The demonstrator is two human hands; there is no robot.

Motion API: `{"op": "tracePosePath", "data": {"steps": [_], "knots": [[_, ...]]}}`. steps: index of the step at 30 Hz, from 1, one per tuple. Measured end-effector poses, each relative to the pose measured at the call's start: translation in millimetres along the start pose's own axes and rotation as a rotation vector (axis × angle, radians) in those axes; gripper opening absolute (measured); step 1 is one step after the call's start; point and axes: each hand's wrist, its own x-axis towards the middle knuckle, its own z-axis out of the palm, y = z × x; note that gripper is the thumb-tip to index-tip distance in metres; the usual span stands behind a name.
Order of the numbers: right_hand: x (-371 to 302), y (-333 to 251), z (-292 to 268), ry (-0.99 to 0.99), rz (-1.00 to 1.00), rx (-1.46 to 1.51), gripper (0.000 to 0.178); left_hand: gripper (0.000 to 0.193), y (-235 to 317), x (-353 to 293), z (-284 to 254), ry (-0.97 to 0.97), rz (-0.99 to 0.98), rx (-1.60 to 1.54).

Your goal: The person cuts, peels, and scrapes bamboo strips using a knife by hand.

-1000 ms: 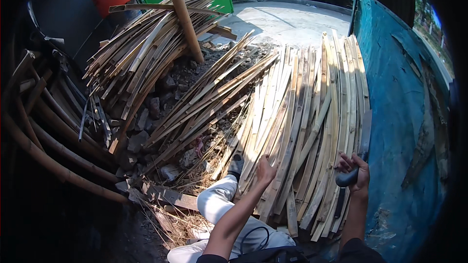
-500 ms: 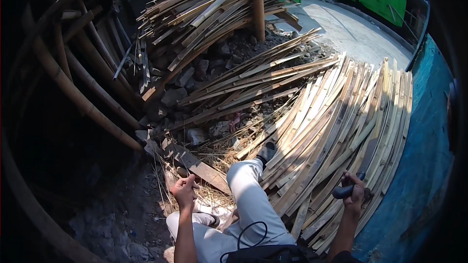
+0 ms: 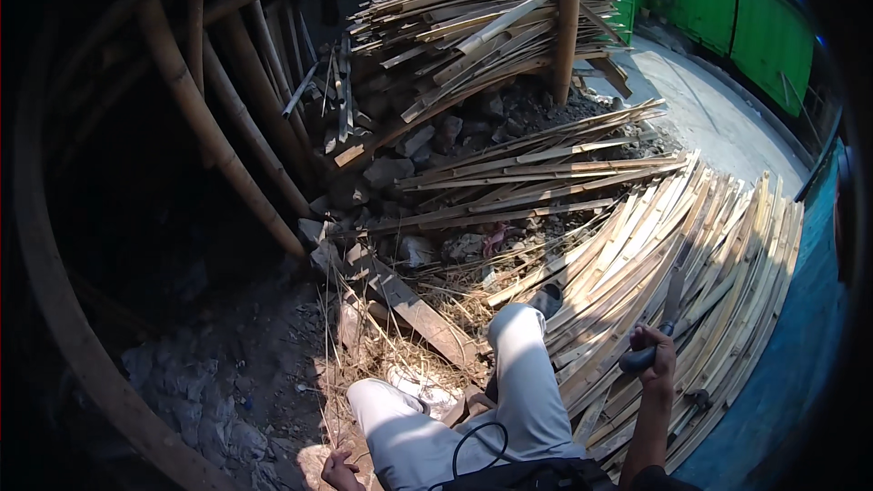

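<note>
My right hand is wrapped round the dark handle of a large knife, its blade pointing away from me over the split bamboo strips. The strips lie side by side in a wide layer to my right. At the lower edge, beside my left knee, my left hand has its fingers curled; what they hold, if anything, is too small to make out. Thin dry strands hang or lie just above it. A small dark object rests on the strips near my right wrist.
Stones and rubble lie ahead, with more strips across them. A tall strip pile stands behind, beside an upright bamboo post. Thick poles lean at left. A flat plank lies before me; a blue sheet borders the right.
My left hand has dropped from in front of my left knee to the lower edge. The view has turned left, shifting the scene rightward. My right hand still grips the knife.
</note>
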Motion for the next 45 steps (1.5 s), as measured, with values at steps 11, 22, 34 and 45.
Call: {"op": "tracePosePath", "data": {"steps": [11,22,34,45], "knots": [[-36,-1,16,-0.094,-0.004,-0.003,0.014,0.02,3,-31,-24,0.048,-0.176,-0.244],[-52,-12,-8,-0.123,-0.033,0.056,0.017,0.023,-10,-15,-33,-0.093,-0.059,-0.119],[-62,-36,-88,-0.025,-0.155,-0.002,0.015,0.017,-13,-42,-52,-0.081,-0.065,-0.004],[-49,-44,-78,-0.085,-0.028,0.022,0.012,0.023,-24,-61,-75,-0.155,-0.261,-0.07]]}}
